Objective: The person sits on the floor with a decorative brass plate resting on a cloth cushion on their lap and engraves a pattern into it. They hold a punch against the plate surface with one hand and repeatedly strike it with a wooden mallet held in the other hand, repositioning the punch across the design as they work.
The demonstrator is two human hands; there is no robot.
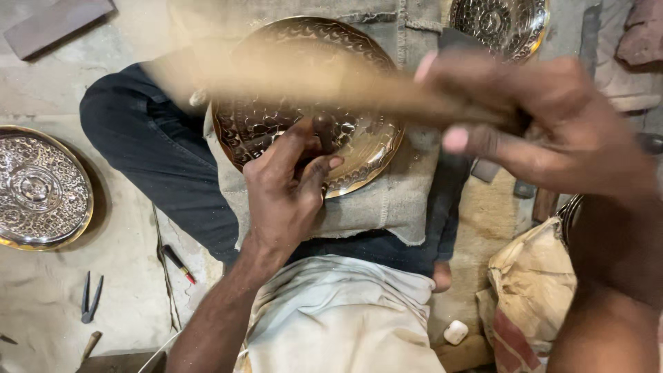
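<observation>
head view, left hand (286, 190) gripping punch (324, 132), brass plate (366, 141)

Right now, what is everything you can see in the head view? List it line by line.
embossed round plate: 1, brass-gold, on the grey cloth pad on the lap
grey cloth pad: 1, grey, across the legs
punch tool: 1, dark, upright on the plate
wooden handle: 1, tan, motion-blurred, above the plate
finished plate: 1, silver with gold rim, floor at left
second finished plate: 1, silver, top edge
pliers: 1, dark, floor lower left
pencil: 1, dark with red tip, floor
sack: 1, beige, lower right
small white block: 1, floor
left hand: grip on the punch tool
right hand: grip on the wooden handle
</observation>
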